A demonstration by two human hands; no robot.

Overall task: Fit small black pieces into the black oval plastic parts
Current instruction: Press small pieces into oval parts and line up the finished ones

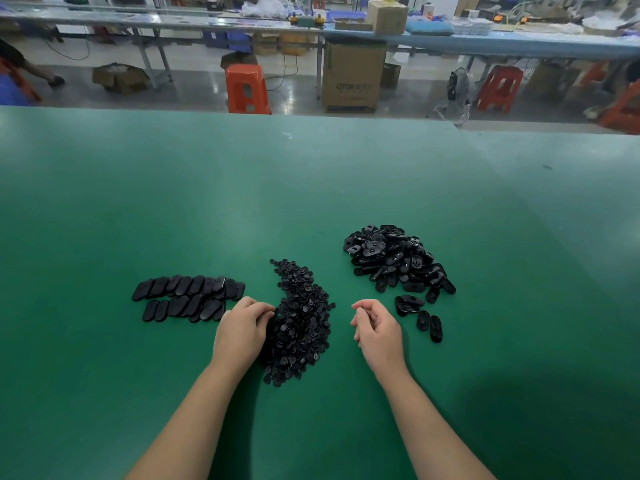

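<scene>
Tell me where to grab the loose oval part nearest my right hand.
Pinch the nearest oval part across its narrow width, on its two long edges, coming from above with the right hand. It lies flat on the green table, apart from the heap, so both edges are free.

My bare left hand (242,327) lies palm down, its fingers (265,311) curled inward; my bare right hand (375,327) hovers with fingers (362,315) loosely curled, holding nothing I can see; both forearms reach forward, well apart.

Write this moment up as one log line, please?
left hand: fingers in small-piece pile | right hand: curled, apparently empty | loose ovals: right | rowed ovals: left
</scene>
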